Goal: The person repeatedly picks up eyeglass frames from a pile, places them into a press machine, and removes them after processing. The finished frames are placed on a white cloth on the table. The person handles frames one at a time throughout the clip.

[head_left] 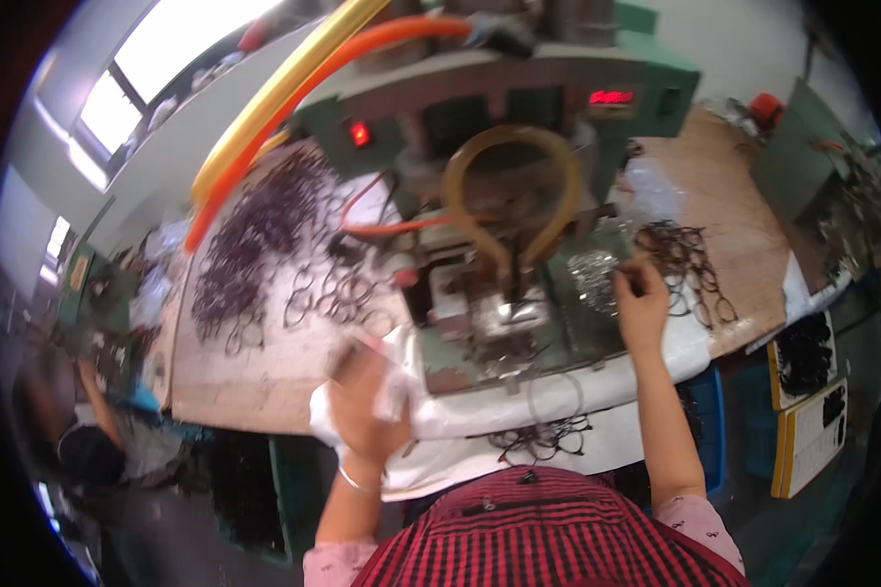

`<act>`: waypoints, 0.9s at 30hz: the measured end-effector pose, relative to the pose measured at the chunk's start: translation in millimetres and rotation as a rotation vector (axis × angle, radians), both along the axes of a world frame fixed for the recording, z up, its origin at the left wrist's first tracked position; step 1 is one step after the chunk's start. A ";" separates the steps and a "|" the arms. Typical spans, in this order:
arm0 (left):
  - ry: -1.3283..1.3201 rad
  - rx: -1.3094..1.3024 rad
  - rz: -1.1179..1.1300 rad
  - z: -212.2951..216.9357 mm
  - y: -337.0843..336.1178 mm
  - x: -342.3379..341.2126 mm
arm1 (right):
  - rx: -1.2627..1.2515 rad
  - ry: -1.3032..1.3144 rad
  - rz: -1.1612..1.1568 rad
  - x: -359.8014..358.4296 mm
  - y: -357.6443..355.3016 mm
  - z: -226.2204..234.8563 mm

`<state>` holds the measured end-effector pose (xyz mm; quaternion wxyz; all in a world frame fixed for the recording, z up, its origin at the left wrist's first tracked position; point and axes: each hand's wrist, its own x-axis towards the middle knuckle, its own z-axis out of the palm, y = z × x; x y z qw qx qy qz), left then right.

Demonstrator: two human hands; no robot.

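Observation:
My left hand (pixel 367 399) is smeared by motion at the table's front edge, left of the press; its fingers and anything in them cannot be made out. My right hand (pixel 644 301) is at the right edge of a heap of small shiny metal parts (pixel 592 279), thumb and fingers curled into a pinch. What lies between those fingertips is too small to tell. Between my hands stands a green press (pixel 514 342) with a looped yellowish tube (pixel 512 137). Loose dark eyeglass frames (pixel 343 293) lie near my left hand. More frames (pixel 695 256) lie beyond my right hand.
A large heap of dark frames (pixel 264 235) covers the table's left part. Several frames (pixel 543 440) rest on white cloth before me. Orange hose (pixel 294 93) and red cable (pixel 392 231) cross the work area. A blue crate (pixel 712 430) stands below right. Another person (pixel 83 421) sits far left.

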<state>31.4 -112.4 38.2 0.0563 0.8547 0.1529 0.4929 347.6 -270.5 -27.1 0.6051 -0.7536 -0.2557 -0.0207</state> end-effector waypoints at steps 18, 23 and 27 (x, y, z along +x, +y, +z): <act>0.475 -0.188 0.409 -71.4 214.3 -87.7 | -0.111 0.149 0.217 -29.6 -44.0 41.4; 0.042 -0.506 0.292 -15.4 174.0 -45.6 | -0.057 -0.018 0.451 -57.0 18.1 105.1; -0.447 -0.966 -0.093 -21.1 80.9 -6.8 | 0.166 0.178 0.459 -77.1 46.2 81.4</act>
